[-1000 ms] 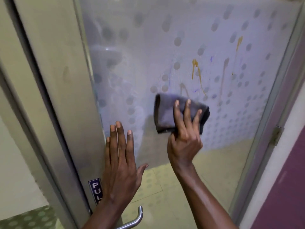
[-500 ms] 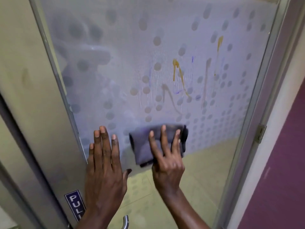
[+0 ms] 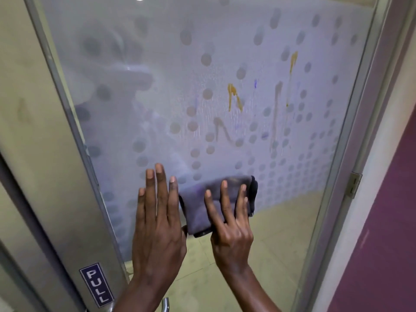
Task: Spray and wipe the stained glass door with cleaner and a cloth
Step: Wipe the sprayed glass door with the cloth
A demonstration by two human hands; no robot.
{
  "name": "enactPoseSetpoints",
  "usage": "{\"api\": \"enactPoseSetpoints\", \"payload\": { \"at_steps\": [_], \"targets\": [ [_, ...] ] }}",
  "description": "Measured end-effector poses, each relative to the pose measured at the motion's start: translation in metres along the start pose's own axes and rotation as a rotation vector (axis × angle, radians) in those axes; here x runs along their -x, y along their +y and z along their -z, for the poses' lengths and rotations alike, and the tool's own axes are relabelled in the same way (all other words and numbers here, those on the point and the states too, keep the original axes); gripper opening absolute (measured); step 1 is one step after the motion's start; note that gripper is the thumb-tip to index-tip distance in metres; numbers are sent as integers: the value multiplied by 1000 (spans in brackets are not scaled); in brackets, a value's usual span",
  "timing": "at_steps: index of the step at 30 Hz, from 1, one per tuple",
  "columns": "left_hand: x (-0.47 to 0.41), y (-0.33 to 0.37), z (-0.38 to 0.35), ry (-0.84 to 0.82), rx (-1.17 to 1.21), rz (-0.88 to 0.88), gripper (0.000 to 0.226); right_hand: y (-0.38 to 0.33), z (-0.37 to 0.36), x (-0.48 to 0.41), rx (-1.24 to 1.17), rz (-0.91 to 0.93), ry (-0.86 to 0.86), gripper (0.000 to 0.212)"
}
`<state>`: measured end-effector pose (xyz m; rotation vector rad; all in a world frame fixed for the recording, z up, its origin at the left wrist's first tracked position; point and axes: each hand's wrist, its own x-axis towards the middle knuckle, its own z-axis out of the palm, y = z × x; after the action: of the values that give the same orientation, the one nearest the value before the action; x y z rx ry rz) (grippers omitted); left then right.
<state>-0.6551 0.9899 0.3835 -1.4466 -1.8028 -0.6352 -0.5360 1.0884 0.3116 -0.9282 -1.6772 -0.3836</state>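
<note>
The frosted glass door (image 3: 171,91) with a grey dot pattern fills the view. Orange drip stains (image 3: 234,95) and faint purple marks (image 3: 255,83) run down its middle, with fine wet streaks around them. My right hand (image 3: 229,224) presses a folded dark grey cloth (image 3: 202,210) flat against the glass below the stains, fingers spread over it. My left hand (image 3: 157,224) lies flat on the glass just left of the cloth, fingers straight and holding nothing. No spray bottle is in view.
The door's metal stile (image 3: 67,199) on the left carries a blue PULL sign (image 3: 96,284). A metal handle tip (image 3: 165,305) shows at the bottom edge. The door frame (image 3: 364,109) with a hinge (image 3: 354,184) stands right, beside a maroon wall (image 3: 382,244).
My right hand has slid the cloth down and left on the glass, from just under the stains to beside my left hand. The left hand has stayed flat on the glass.
</note>
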Motion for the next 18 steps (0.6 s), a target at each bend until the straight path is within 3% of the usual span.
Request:
{"api": "enactPoseSetpoints", "payload": {
  "at_steps": [5, 10, 15, 18],
  "targets": [
    [-5, 0, 0, -68, -22, -15, 138, 16, 20, -82, -53, -109, 62, 93],
    [-4, 12, 2, -40, 4, 15, 142, 27, 32, -157, -141, -198, 148, 99],
    [-8, 30, -6, -6, 54, 18, 135, 29, 8, -58, -48, -66, 63, 112],
    [-9, 38, -15, 35, 19, -13, 108, 36, -2, -1, -19, -40, 13, 110]
  ]
}}
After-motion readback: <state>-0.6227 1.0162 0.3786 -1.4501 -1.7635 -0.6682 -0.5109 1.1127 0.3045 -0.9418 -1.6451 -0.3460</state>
